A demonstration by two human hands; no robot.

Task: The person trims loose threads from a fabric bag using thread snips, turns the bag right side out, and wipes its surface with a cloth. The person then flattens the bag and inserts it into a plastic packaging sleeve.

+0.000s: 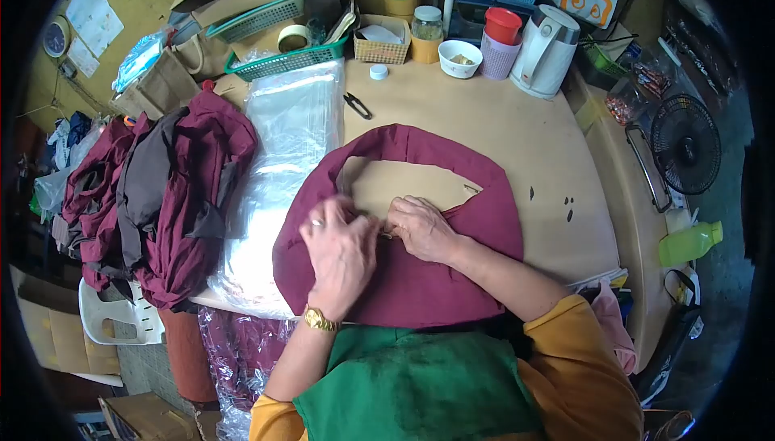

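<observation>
A loop of maroon fabric (460, 288) lies on the table in front of me, with brown tabletop showing through its wide opening. At the near inner edge of the loop, my right hand (421, 229) is closed on the fabric, its fingers curled and pressed together. Close by on the left, my left hand (339, 247), with a ring and a gold watch, is curled over the same edge. Its fingers are bent inward and slightly blurred, and whatever lies between them is hidden. A small light tag (471, 189) shows at the loop's right inner corner.
Clear plastic bags (282, 150) lie left of the loop, beside a pile of maroon and grey garments (178, 191). Black thread snips (357, 105) are behind it. Baskets, a white bowl (459, 62) and an electric kettle (546, 52) line the back. A fan (686, 144) stands right.
</observation>
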